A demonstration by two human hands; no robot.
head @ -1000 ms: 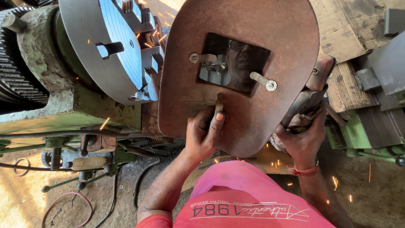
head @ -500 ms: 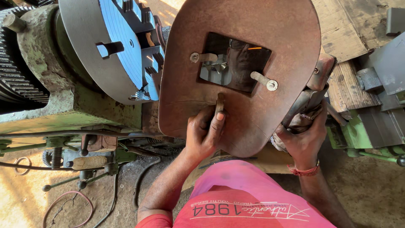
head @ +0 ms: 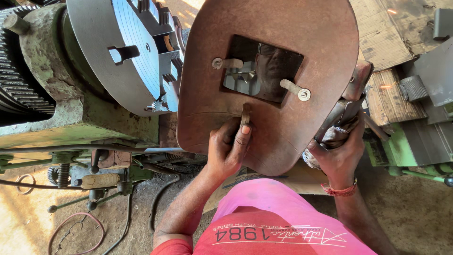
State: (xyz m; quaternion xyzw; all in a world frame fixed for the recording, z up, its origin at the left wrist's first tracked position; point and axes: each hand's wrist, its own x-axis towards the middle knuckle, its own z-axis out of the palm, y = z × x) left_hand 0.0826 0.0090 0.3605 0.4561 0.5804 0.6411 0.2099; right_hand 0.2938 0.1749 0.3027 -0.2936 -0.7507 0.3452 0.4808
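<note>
Shield: a hand-held welding shield [head: 283, 137] of rust-brown sheet is filling the upper centre of the view, rounded at its lower edge and pitted across the face.
Window: a dark rectangular viewing glass [head: 262, 71] is sitting in the upper half of the shield, pinned by two small metal clips [head: 295, 89]; a dim reflection is showing in the glass.
Handle: a short upright grip [head: 245, 115] is standing out from the shield just below the window.
Left hand: the left hand [head: 229, 148] is closing firmly around that grip, fingers wrapped, thumb lying up along it; the shield is being carried just above and ahead of this hand.
Right hand: the right hand [head: 337, 153] is clamping on a dark tool body wrapped in rag [head: 339, 125], which is passing under the right edge of the shield; its working end is hidden. A red band [head: 340, 190] is circling the wrist.
Position: the shield is being held between the camera and the machine, its right rim touching or overlapping the wrapped tool.
Machine: a worn green lathe [head: 85, 123] is standing to the left, with a large grey chuck [head: 122, 52] just beside the shield's left rim.
Right side: wooden planks [head: 384, 35] and grey metal blocks [head: 436, 71] are lying on green machine parts.
Floor: a dirt floor [head: 415, 212] is lying below, with cables [head: 75, 231] trailing at lower left.
Clothing: a pink shirt [head: 278, 222] is showing at the bottom edge.
</note>
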